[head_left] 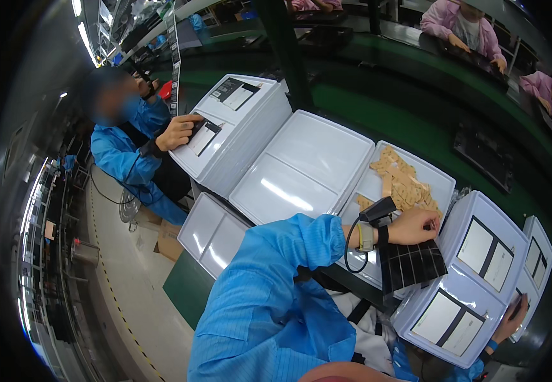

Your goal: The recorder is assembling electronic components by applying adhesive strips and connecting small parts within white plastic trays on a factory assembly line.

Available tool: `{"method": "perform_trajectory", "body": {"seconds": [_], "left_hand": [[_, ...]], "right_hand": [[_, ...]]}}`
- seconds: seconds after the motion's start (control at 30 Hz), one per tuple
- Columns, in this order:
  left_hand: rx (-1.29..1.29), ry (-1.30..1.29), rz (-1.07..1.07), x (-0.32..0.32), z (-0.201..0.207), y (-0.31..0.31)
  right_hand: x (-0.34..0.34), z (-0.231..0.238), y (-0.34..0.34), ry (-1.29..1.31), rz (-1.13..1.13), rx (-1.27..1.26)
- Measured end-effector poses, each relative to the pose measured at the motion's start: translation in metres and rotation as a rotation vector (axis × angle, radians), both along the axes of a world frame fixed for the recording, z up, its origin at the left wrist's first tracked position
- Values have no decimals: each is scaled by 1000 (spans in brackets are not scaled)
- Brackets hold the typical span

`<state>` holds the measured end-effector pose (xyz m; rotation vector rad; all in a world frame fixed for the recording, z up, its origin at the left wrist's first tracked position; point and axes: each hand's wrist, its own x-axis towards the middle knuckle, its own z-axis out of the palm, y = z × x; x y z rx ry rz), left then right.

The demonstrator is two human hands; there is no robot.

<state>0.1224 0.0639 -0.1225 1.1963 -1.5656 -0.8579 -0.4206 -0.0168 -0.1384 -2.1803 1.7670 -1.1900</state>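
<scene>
My left hand (413,226), with a watch and a black wrist strap, reaches right over a white tray of tan flat pieces (400,181). Its fingers are curled together; what they pinch, if anything, is too small to make out. Just under it lies a black sheet (414,266) marked off in rectangles. My right hand (510,318), a blue band at its wrist, is at the far right between two white trays. Its fingers are closed around a small dark thing I cannot name. Beside it, a stacked white tray (438,286) carries white panels (486,251) with black strips.
Left of the tan pieces stands a white two-part tray (301,165). Farther left, a co-worker in blue (129,146) touches a panel on a tall tray stack (238,127). A green post (282,51) rises behind. Across the green line (378,89) sit people in pink (460,25).
</scene>
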Motion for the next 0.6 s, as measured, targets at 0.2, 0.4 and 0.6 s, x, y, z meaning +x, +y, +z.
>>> {"method": "perform_trajectory", "body": {"seconds": [0.2,0.4,0.6], "left_hand": [[21,-20,-5,-1,0,0],[20,-13,3,0,0,0],[49,-9,-27,-3,4,-4]], "right_hand": [[15,17,15,481,99,-125],[17,-2,32,454,-78,-86],[38,1,70,284,-666,9]]}}
